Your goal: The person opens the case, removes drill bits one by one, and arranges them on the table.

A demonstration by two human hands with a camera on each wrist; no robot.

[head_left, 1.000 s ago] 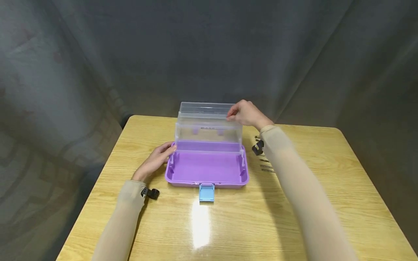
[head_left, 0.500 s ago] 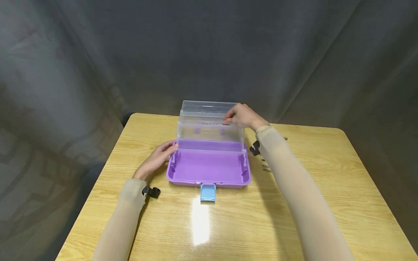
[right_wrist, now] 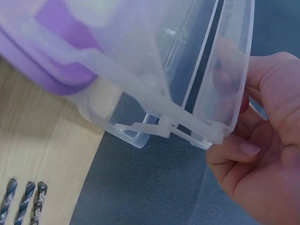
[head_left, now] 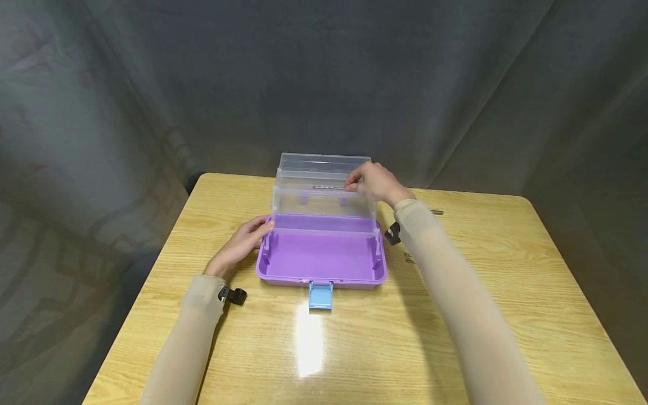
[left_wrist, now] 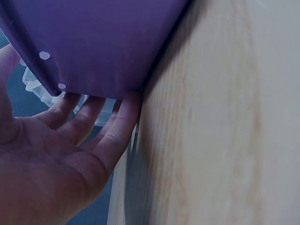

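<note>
A storage box stands open mid-table, with a purple base (head_left: 321, 256), a blue latch (head_left: 320, 295) at its front and clear trays (head_left: 324, 194) folded up behind it. My left hand (head_left: 242, 242) lies with straight fingers (left_wrist: 110, 129) against the left side of the purple base (left_wrist: 103, 42). My right hand (head_left: 373, 183) is at the right end of the top clear tray (right_wrist: 154, 61), one finger behind its wall and the thumb (right_wrist: 234, 152) outside, pinching it. A thin dark rod (head_left: 329, 187) shows in the tray at the fingertips; I cannot tell whether it is held.
Three drill bits (right_wrist: 26, 201) lie on the wooden table (head_left: 455, 315) right of the box, partly hidden by my right arm, and another (head_left: 436, 212) lies farther back. A dark curtain hangs close behind the table's far edge.
My right hand's fingertips slid a little to the left along the top tray. The left hand stayed against the base.
</note>
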